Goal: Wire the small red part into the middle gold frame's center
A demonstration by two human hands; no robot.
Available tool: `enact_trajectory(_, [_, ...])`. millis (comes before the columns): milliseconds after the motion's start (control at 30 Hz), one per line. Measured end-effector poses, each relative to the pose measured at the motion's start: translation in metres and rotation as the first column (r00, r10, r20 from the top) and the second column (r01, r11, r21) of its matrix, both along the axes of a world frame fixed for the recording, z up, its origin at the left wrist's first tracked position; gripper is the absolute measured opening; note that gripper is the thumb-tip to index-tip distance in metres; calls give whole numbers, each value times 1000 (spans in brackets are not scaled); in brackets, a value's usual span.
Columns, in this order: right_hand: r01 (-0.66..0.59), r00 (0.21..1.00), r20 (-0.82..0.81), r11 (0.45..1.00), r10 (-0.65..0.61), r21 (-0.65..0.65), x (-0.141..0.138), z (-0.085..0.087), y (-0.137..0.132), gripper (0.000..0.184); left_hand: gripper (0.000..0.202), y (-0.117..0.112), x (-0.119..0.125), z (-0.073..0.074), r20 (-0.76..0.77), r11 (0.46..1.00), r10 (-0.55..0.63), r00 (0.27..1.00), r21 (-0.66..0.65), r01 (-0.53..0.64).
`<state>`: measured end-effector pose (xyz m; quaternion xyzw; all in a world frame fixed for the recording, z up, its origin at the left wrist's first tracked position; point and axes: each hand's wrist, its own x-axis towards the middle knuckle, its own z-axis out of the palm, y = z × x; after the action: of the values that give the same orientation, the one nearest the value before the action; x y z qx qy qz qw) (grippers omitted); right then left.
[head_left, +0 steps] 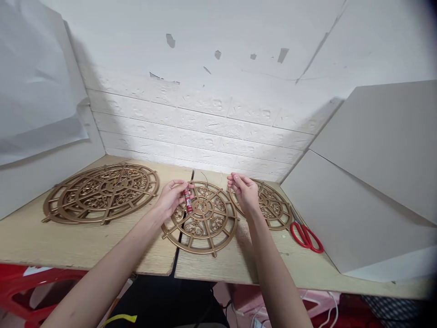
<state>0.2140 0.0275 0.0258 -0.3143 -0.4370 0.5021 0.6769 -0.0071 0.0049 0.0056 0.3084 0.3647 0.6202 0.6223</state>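
My left hand (pixel 173 195) is closed around a small red tube-shaped item (pixel 187 201), held over a round gold openwork disc (pixel 201 223) that lies flat on the wooden table (pixel 85 246). A thin dark wire (pixel 205 182) arcs up from the disc's centre between my hands. My right hand (pixel 243 190) hovers just right of that wire with its fingers curled together in a pinch; what it pinches is too fine to make out. A second gold disc (pixel 275 207) lies under and behind my right hand.
A stack of larger gold discs (pixel 102 191) lies at the left of the table. Red-handled scissors (pixel 306 237) rest at the right, beside leaning grey boards (pixel 368 182). A white brick-pattern wall (pixel 205 127) stands behind. Red plastic (pixel 20 282) shows below the table's front edge.
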Motion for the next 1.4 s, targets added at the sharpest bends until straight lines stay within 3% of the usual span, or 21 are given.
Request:
enact_trajectory(233, [-19, 1000, 16, 1000, 20, -19, 2, -2, 2, 28, 14, 1, 0, 0, -4, 1000, 2, 1000, -17, -2])
enact_trajectory(367, [6, 987, 158, 1000, -9, 19, 0, -5, 2, 27, 14, 1, 0, 1, 1, 1000, -2, 1000, -21, 2])
enact_trajectory(600, [28, 859, 505, 993, -84, 117, -3, -15, 1, 25, 14, -1, 0, 4, 2, 1000, -2, 1000, -15, 2])
enact_trajectory(967, [96, 759, 618, 974, -205, 205, 16, -11, 5, 24, 15, 2, -2, 1, 19, 1000, 20, 1000, -3, -20])
enact_trajectory(1033, [109, 708, 667, 969, -233, 223, 23, -9, 6, 24, 15, 2, -2, 1, 21, 1000, 21, 1000, -7, -21])
enact_trajectory(1233, [163, 451, 818, 934, -356, 317, 42, -10, 8, 24, 14, 2, -2, 2, 40, 1000, 23, 999, -3, -22])
enact_trajectory(1400, [156, 374, 854, 932, -362, 327, 51, -17, 13, 23, 15, 2, -2, 2, 37, 1000, 21, 999, -2, -21])
